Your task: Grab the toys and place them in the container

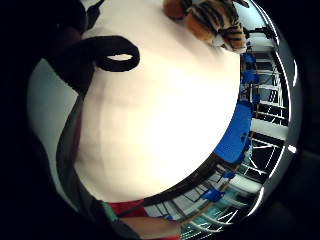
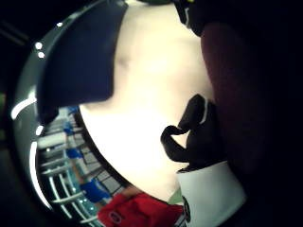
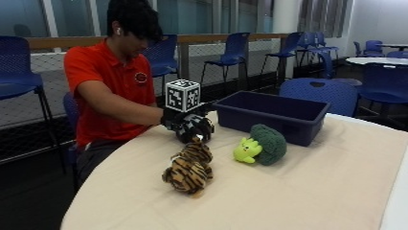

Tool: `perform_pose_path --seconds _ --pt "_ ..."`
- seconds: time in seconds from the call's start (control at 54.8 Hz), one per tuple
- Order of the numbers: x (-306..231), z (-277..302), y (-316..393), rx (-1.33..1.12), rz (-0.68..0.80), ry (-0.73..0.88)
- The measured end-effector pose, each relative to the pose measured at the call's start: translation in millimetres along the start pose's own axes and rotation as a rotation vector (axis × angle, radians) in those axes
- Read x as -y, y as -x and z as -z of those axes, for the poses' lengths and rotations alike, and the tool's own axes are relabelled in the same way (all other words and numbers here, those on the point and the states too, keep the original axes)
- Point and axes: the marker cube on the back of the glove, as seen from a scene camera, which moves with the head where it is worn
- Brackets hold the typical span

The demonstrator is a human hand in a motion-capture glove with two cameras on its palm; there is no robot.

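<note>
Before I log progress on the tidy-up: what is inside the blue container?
The blue container shows only bare inner walls; its floor is hidden by the near rim. Tiger toy and green broccoli toy lie outside on the table.

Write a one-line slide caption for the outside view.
Gloved right hand hovers behind the tiger plush; broccoli toy sits beside the empty blue container.
</note>
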Motion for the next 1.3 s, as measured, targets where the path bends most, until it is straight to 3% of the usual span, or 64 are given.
perform_pose_path --seconds 0.347,0.602,0.913,1.059,1.15,1.296 --pt "14 34 3 0.01 0.061 -0.042" --pt "41 101 22 -0.028 0.028 -0.084" --pt "90 169 122 -0.019 0.145 -0.179" --pt "107 194 186 0.053 0.3 -0.198" --pt "137 206 206 0.069 0.225 -0.19" --pt "156 198 226 0.073 0.257 -0.168"
